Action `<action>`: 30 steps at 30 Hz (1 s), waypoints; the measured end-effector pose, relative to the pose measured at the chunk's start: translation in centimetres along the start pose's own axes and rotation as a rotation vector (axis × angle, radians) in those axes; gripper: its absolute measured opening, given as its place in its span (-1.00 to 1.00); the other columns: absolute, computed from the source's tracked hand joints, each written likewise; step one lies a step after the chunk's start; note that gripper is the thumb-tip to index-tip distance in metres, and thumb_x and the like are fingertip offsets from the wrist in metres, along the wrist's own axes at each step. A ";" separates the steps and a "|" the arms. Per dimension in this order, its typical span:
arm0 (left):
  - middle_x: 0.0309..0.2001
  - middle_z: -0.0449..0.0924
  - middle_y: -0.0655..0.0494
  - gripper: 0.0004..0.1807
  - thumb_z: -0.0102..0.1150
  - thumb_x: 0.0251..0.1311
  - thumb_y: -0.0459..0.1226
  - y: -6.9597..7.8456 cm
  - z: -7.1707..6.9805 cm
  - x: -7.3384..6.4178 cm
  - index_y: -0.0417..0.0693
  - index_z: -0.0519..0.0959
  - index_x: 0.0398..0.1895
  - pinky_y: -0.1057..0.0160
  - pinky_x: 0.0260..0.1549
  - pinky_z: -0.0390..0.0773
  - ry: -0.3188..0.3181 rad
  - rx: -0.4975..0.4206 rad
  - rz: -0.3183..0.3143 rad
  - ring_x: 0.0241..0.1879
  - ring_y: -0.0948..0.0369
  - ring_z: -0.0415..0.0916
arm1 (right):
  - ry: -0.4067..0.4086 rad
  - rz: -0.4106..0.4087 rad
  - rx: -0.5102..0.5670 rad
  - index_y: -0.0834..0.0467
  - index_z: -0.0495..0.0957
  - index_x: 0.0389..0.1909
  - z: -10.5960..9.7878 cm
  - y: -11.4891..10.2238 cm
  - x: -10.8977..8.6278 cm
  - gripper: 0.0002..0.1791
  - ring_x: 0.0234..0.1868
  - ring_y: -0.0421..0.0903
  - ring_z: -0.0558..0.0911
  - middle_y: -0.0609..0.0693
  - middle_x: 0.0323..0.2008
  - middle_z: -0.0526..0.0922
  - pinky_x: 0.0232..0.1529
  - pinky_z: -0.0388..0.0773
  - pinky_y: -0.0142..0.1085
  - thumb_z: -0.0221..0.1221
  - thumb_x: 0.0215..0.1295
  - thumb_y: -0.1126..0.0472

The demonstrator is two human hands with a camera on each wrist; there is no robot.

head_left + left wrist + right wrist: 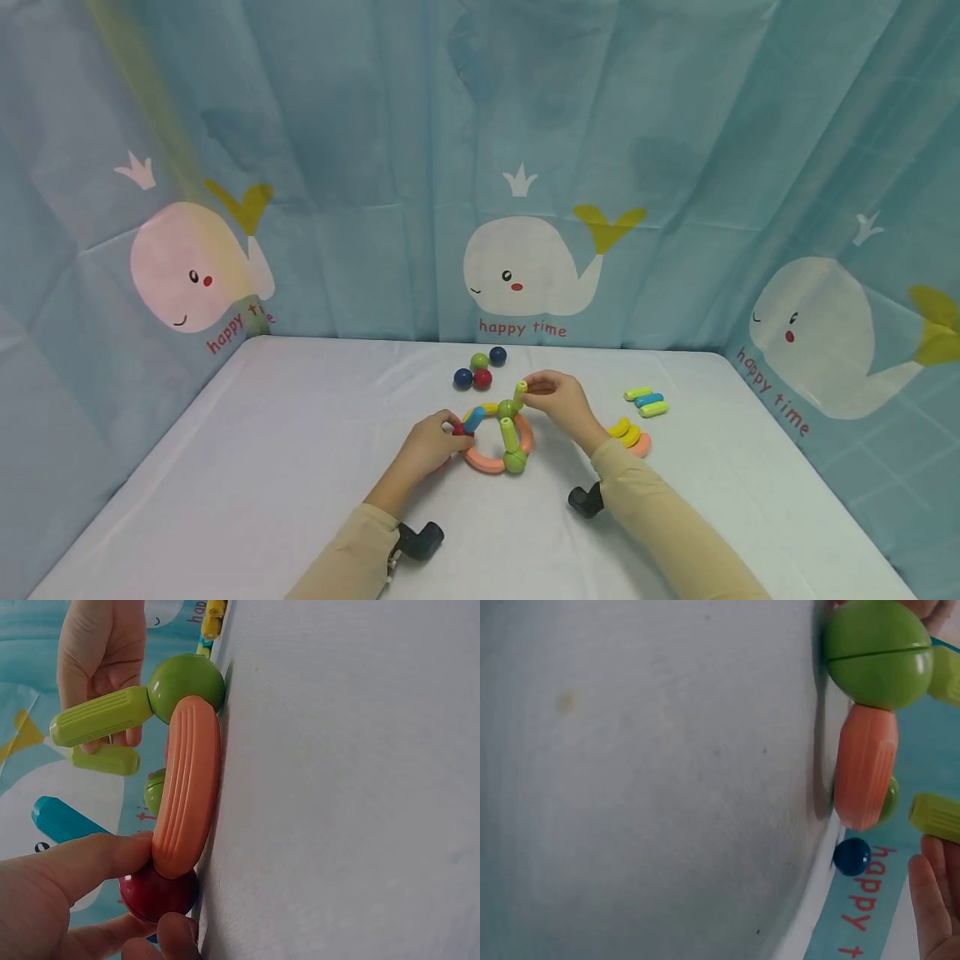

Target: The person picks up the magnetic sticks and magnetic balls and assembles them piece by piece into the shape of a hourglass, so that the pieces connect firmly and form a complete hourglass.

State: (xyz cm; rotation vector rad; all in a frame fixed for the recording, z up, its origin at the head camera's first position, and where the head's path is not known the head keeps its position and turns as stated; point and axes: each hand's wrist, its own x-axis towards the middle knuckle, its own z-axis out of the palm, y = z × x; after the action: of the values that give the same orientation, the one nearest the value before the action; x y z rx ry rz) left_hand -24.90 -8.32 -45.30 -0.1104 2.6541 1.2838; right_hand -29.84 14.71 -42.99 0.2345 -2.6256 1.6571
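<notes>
A ring of orange curved sticks [485,463], a yellow curved stick [490,408] and balls lies mid-table. My left hand [431,447] pinches its red ball [159,895] between thumb and fingers; a blue stick [475,418] rises from there. Across the ring, the right hand [561,403] holds a yellow-green stick [937,817] with its fingertips, above the rear green ball [507,409]. Whether that stick is seated in the ball cannot be told. Another yellow-green stick [101,716] stands up from the front green ball [186,688].
Behind the ring sit loose balls: two dark blue [498,357], one green [479,361], one red [482,379]. To the right lie short yellow-green and blue sticks [649,400], with yellow curved sticks [628,435] and an orange one [641,445] nearer. A whale-print curtain [360,275] borders the white table.
</notes>
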 end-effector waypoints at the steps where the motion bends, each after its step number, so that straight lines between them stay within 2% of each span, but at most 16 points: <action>1: -0.28 0.56 0.01 -0.58 0.38 0.12 -0.09 0.0 0.0 0.0 -0.07 0.54 -0.02 0.37 -0.55 0.43 0.000 -0.001 -0.003 -0.50 0.22 0.46 | -0.002 -0.023 -0.022 0.22 0.67 -0.14 0.2 0.0 0.0 -0.76 -0.13 -0.09 0.73 0.10 -0.18 0.77 0.00 0.68 -0.19 0.38 0.14 0.31; 8: -0.28 0.56 0.02 -0.59 0.38 0.13 -0.09 0.0 -0.1 0.0 -0.06 0.54 -0.02 0.37 -0.54 0.44 -0.003 0.004 -0.013 -0.48 0.22 0.46 | -0.041 -0.132 -0.093 0.17 0.69 -0.16 1.4 -0.4 0.0 -0.78 -0.11 -0.05 0.71 0.05 -0.21 0.78 0.01 0.68 -0.16 0.38 0.14 0.33; 17: -0.35 0.55 0.04 -0.60 0.38 0.13 -0.09 -0.1 -0.1 0.0 -0.07 0.54 -0.05 0.37 -0.56 0.43 -0.004 0.009 -0.001 -0.50 0.21 0.45 | -0.061 -0.126 -0.125 0.13 0.71 -0.19 2.0 -0.4 0.2 -0.79 -0.08 -0.05 0.70 -0.01 -0.20 0.78 0.09 0.66 -0.13 0.37 0.13 0.36; 21: -0.33 0.55 0.03 -0.60 0.38 0.12 -0.09 -0.1 -0.1 0.0 -0.07 0.55 -0.04 0.37 -0.56 0.44 -0.002 0.011 -0.007 -0.50 0.21 0.45 | -0.076 -0.116 -0.148 0.11 0.72 -0.16 1.9 -0.5 0.1 -0.78 -0.04 -0.05 0.69 -0.03 -0.19 0.78 0.11 0.64 -0.12 0.38 0.14 0.31; 25: -0.34 0.55 0.04 -0.60 0.40 0.10 -0.08 -0.1 -0.2 -0.1 -0.08 0.55 -0.08 0.37 -0.56 0.44 -0.017 0.022 -0.016 -0.49 0.21 0.45 | -0.084 -0.035 -0.171 0.15 0.68 0.00 1.3 -0.9 -0.8 -0.67 0.00 -0.02 0.68 0.03 -0.07 0.76 0.09 0.64 -0.10 0.36 0.20 0.20; 27: -0.36 0.56 0.05 -0.60 0.41 0.09 -0.07 0.0 -0.3 -0.1 -0.08 0.55 -0.11 0.36 -0.57 0.43 -0.034 0.029 -0.020 -0.49 0.21 0.45 | -0.100 0.060 -0.179 0.17 0.64 0.08 0.7 -1.1 -1.7 -0.59 -0.04 -0.02 0.68 0.08 -0.01 0.72 0.05 0.65 -0.11 0.35 0.21 0.16; 30: -0.33 0.57 0.06 -0.56 0.44 0.06 -0.07 0.1 -0.6 0.0 -0.09 0.53 -0.09 0.34 -0.55 0.46 -0.061 0.030 -0.014 -0.46 0.19 0.47 | -0.177 0.211 -0.199 0.16 0.57 0.17 0.1 -1.3 -3.1 -0.47 -0.19 -0.05 0.66 0.11 0.06 0.67 -0.06 0.64 -0.16 0.35 0.13 0.16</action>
State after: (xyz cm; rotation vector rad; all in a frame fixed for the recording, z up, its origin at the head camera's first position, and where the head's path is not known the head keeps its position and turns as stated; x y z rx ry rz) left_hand -25.00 -8.74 -44.90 -0.0846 2.6153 1.2225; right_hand -26.56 14.43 -42.18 0.1060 -3.0183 1.4725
